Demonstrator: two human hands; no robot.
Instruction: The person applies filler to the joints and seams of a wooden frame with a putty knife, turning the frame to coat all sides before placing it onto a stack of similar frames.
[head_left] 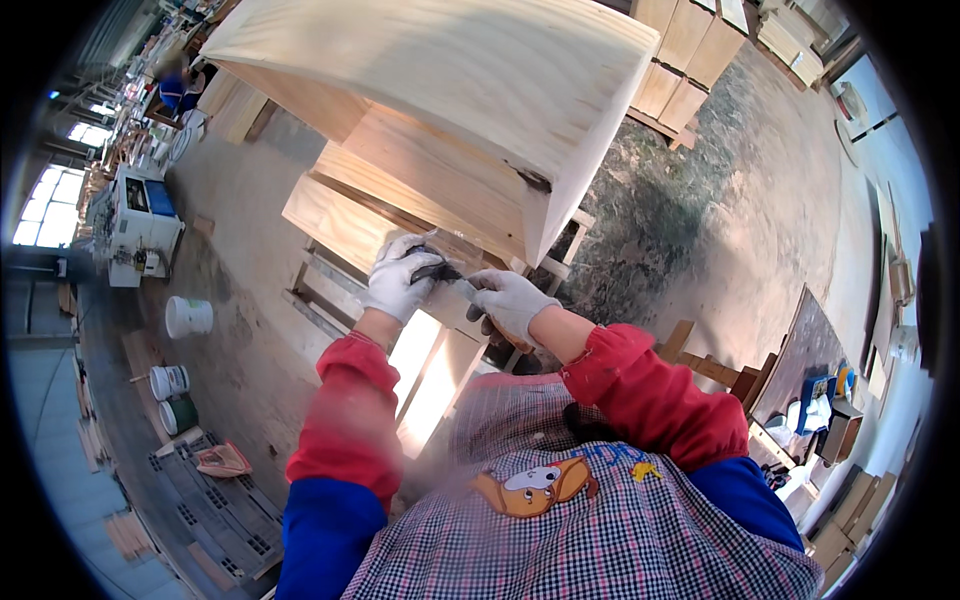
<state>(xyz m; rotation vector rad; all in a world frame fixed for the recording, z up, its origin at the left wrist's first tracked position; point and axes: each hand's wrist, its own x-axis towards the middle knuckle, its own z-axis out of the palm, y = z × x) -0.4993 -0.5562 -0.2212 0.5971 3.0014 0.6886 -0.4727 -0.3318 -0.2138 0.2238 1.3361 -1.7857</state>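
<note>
Both gloved hands meet under the near corner of the pale wooden cabinet [450,90]. The left hand [398,280] pinches a dark scraper [437,270]; the right hand [512,300] curls beside it. The dark gap at the corner looks unfilled, so work seems early.

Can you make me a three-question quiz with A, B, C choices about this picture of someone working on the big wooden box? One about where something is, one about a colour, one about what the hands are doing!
1. Where is the white bucket?
A. On the floor to the person's left
B. On top of the wooden box
C. In the person's right hand

2. What colour are the oversleeves?
A. Green
B. Red
C. Yellow

3. What is the left hand doing?
A. Hanging empty
B. Gripping a dark tool
C. Waving

Answers:
1. A, it stands on the grey floor left of the wooden box.
2. B, both forearms wear red.
3. B, its glove closes on the dark tool, the right hand beside it.
</note>
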